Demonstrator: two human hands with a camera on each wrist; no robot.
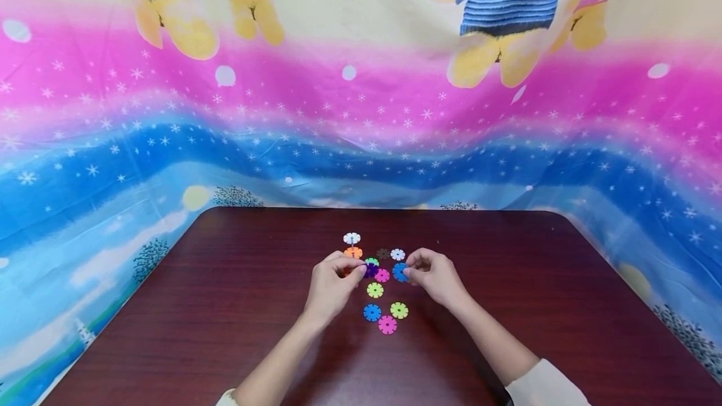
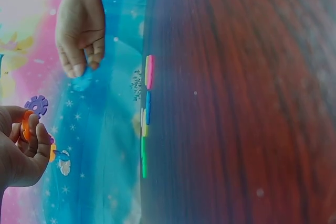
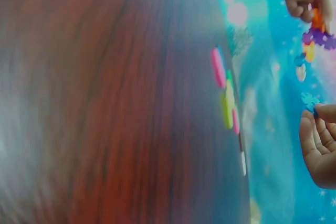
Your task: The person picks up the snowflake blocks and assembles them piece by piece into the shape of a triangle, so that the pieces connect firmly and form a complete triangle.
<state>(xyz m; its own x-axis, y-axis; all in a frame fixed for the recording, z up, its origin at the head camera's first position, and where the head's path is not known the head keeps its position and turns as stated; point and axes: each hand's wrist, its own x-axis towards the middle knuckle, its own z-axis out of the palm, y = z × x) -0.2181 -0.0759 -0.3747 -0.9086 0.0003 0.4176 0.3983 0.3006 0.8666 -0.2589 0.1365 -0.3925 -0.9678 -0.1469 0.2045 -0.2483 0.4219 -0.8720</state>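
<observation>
My left hand pinches a joined chain of slotted snowflake discs by an orange disc. A purple disc stands out from one side of the chain. At its other end are a yellow-orange disc, a blue one and a white disc. To the right, my right hand pinches a single blue snowflake disc between thumb and fingertips. Both hands are raised over the table, and the blue disc is apart from the chain.
Loose discs lie flat on the dark wooden table: a brown one, a white one, a pink one, a blue one, a yellow-green one and others. A patterned cloth hangs behind the table.
</observation>
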